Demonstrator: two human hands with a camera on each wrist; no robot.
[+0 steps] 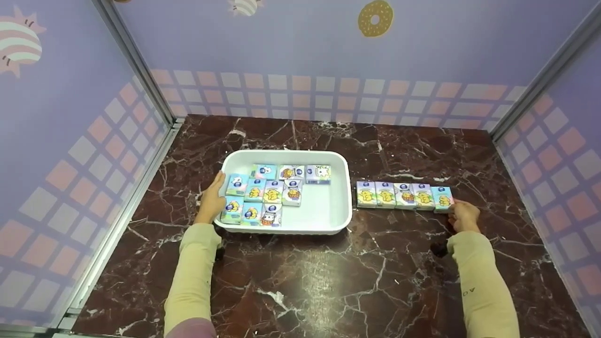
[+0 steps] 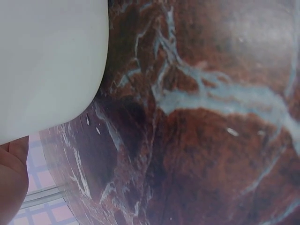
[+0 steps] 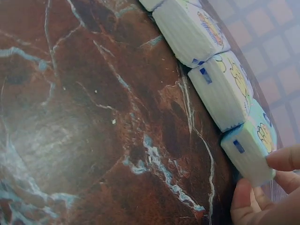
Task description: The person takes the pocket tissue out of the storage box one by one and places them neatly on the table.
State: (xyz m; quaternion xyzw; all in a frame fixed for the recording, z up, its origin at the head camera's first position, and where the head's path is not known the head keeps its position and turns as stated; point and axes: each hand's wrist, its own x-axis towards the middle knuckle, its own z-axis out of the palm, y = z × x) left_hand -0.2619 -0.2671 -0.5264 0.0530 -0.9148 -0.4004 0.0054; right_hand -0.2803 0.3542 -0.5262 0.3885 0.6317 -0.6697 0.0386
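The right hand pinches the blue packet at the right end of the row, right of the white tub, whose left rim the left hand touches straight-fingered, and a careless leftward push could knock the neighbouring packet crooked.

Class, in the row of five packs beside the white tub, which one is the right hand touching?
The light blue pack at the end farthest from the tub: the row's only one that colour, pinched by the right hand.
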